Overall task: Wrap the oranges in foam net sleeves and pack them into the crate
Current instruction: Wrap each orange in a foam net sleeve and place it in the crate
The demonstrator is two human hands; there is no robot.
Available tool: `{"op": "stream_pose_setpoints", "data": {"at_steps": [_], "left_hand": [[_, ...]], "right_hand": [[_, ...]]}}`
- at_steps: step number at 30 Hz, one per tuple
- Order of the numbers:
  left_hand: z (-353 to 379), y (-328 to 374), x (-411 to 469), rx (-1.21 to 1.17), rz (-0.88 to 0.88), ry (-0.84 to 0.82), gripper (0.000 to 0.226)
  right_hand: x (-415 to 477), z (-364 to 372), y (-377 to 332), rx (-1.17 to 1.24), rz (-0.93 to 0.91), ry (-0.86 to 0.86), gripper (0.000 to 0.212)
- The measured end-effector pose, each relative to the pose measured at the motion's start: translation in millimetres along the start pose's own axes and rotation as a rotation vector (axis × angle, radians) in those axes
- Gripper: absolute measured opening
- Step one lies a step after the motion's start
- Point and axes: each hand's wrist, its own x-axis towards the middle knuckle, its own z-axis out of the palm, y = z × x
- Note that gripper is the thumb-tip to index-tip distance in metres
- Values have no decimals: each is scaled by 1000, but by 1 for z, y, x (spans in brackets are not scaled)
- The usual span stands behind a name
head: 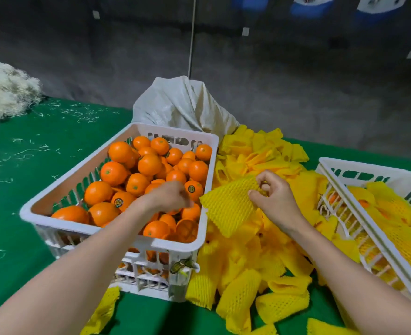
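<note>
On the green counter [30, 189], your left hand [168, 197] hangs over the white crate [78, 229] of loose oranges [149, 164], fingers bunched and blurred; whether they grip anything cannot be told. Just right of that crate, your right hand [272, 199] pinches the top edge of a yellow foam net sleeve [228, 206] between thumb and fingers, above the heap of sleeves [260, 274]. At far right, a second crate [373, 166] holds wrapped oranges [398, 238].
</note>
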Motion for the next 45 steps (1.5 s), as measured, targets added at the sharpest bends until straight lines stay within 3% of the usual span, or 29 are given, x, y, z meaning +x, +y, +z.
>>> {"op": "stream_pose_setpoints", "data": {"at_steps": [3,6,10,15,17,20,22,25,28,33,39,43,45], "left_hand": [[15,-21,8,419,-165,-435,38],[29,-24,15,615,-115,-516,22],[31,-26,21,614,-62,-551,31],[1,-34,13,198,-41,-314,40],[-11,-34,6,-115,-16,-189,32],[-19,-24,-10,-711,18,-107,49],[-19,-10,-19,-964,106,-123,60],[-13,22,-27,-1075,212,-153,65],[2,56,-31,-1175,202,-142,61],[37,108,-29,-1233,30,-115,49],[69,152,-21,-1697,-64,-305,34],[92,172,-16,-1659,-94,-261,35],[102,181,-15,-1634,-123,-213,20]], "right_hand": [[1,3,-3,-12,11,-17,32],[3,4,-6,-41,8,-38,34],[1,3,-10,-11,39,-58,26],[1,-5,-11,71,100,-87,29],[0,-8,-14,113,113,-67,33],[-2,-9,-16,268,183,-52,37],[-5,-11,-19,350,214,-92,37],[-11,-14,-23,413,209,-155,34],[-17,-22,-27,462,200,-174,31],[-33,-48,-22,491,159,-222,30],[-53,-86,0,500,178,-193,27],[-60,-107,12,503,214,-153,28],[-62,-115,16,514,225,-155,29]]}}
